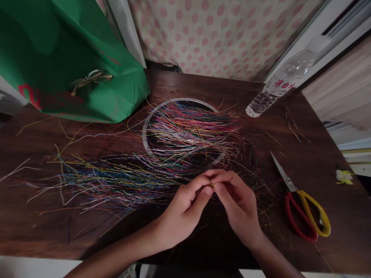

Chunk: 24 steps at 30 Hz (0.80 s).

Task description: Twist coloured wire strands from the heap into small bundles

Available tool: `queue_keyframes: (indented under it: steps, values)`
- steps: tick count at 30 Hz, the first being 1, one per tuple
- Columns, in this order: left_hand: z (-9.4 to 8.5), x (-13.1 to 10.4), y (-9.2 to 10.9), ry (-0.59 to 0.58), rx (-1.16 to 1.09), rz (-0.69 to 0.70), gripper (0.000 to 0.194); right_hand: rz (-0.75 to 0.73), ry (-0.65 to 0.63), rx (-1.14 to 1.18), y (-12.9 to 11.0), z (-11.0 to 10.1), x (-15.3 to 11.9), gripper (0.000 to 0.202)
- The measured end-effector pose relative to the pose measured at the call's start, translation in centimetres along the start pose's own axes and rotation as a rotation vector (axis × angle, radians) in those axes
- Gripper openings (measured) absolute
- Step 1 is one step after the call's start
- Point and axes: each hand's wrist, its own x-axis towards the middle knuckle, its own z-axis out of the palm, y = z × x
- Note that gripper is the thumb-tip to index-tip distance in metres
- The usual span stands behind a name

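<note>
My left hand [188, 208] and my right hand [239, 204] meet fingertip to fingertip near the front of the dark wooden table. Both are pinched closed around a tiny yellowish strand [212, 185], mostly hidden by the fingers. Just beyond the hands, a bundle of thin multicoloured wires [191, 129] lies across a round, silver-rimmed dark plate [144, 133]. A second long bundle of coloured wires [116, 181] stretches out to the left of my left hand.
Scissors [292, 189] with red and yellow handles lie partly open at the right. A clear water bottle [278, 83] is at the back right. At the back left stands a green bag [116, 88], with glasses [92, 79] against it. Loose wires [294, 125] are scattered about.
</note>
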Motion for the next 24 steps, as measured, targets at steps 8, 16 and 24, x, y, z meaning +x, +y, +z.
queue_keyframes:
  steps: [8,16,24]
  values:
    - [0.0,-0.1,-0.5,0.042,-0.053,0.006,0.018,-0.102,0.049,-0.154,0.4,0.7,-0.7,0.025]
    - [-0.1,0.1,-0.8,0.039,-0.173,-0.031,0.020,-0.128,-0.026,-0.128,0.8,0.7,-1.2,0.035]
    - [-0.2,0.2,0.0,0.247,-0.555,0.137,0.017,0.233,-0.417,0.402,0.4,1.3,-0.7,0.047]
